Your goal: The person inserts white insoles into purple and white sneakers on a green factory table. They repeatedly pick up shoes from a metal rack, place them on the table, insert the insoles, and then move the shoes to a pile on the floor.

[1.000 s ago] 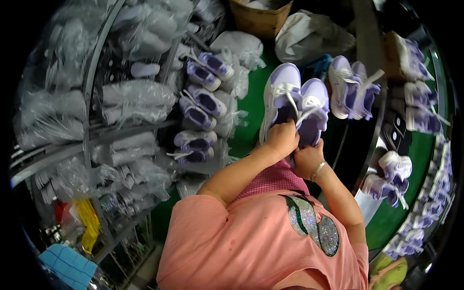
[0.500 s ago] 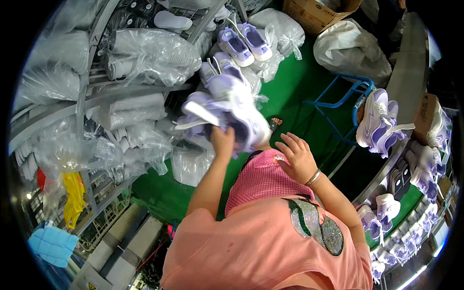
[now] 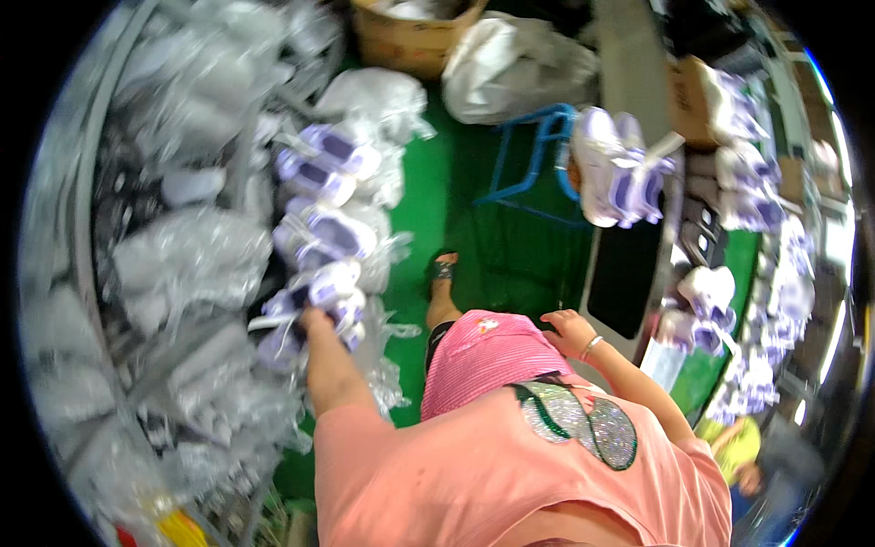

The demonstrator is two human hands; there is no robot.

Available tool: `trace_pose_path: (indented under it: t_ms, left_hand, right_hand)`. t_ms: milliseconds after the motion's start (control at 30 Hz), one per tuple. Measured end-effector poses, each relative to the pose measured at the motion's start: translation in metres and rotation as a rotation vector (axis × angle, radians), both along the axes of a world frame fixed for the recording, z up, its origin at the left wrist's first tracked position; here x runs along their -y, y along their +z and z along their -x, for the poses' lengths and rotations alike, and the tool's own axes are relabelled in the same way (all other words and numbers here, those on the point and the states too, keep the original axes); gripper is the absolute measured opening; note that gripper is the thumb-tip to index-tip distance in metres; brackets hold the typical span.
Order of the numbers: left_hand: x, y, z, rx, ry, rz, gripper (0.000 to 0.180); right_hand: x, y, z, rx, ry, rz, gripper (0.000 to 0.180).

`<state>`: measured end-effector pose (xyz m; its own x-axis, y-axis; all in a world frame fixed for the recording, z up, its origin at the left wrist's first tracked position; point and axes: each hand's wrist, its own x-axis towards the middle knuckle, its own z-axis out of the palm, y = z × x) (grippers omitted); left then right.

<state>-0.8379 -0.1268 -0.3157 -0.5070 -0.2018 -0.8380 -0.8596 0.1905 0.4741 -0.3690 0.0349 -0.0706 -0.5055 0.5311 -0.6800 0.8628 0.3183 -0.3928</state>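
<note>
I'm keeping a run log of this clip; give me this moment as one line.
left hand: holds pair of lilac shoes at rack | right hand: empty, open | floor: green

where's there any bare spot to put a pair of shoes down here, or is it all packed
Bare patches: the dark panel between the purple-and-white pair and the right hand, and the green floor beside the blue frame. The rack by the left hand is crowded with shoes and plastic bags.

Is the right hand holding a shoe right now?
No, the right hand is empty beside the dark belt, while the left hand grips the lilac shoes.
</note>
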Motion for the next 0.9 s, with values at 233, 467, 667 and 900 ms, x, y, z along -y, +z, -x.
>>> trace_pose_path:
  t_ms: [233,467,667,900]
  left_hand:
    - [-0.026,0.054,-0.024,-0.058,-0.041,0.138,0.066]
    - [0.008,0.05,-0.015,-0.155,-0.195,0.209,0.049]
    - [-0.051,0.077,-0.068,-0.397,-0.75,0.463,0.044]
    - [-0.219,0.204,-0.354,-0.649,-1.688,-0.699,0.033]
  right_hand:
    - [0.027,0.008,-0.041,-0.007,-0.304,-0.013,0.033]
    - [0.041,0.041,-0.078,-0.117,-0.526,-0.23,0.027]
    - [0.092,0.081,-0.163,-0.151,-1.152,-0.808,0.018]
    - [0.211,0.039,-0.294,0.532,-1.684,-0.941,0.039]
